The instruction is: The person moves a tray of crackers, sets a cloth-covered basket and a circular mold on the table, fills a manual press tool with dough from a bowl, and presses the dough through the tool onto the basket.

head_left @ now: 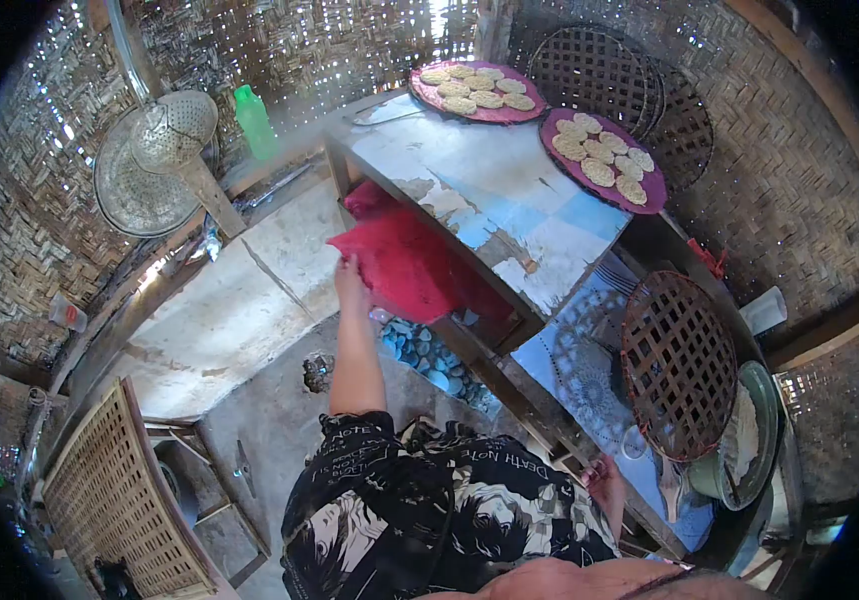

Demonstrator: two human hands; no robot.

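Observation:
My left hand (351,283) is closed on the edge of a red cloth-like sheet (399,258), which spreads across the opening under the worn table (509,200). Low at the right, my right hand (605,484) is beside the edge of the lower surface, its fingers bent; whether it grips anything is unclear. Near it are a wooden utensil (670,488) and a round woven rack (678,365), which leans over a green basin (753,440) with pale matter in it.
Two round pink trays (427,92) (652,200) bear several flat pale rounds. A green bottle (255,123) and strainers (174,131) are at the left wall. A slatted bamboo panel (114,490) stands lower left; blue-grey stones (429,357) lie below the table.

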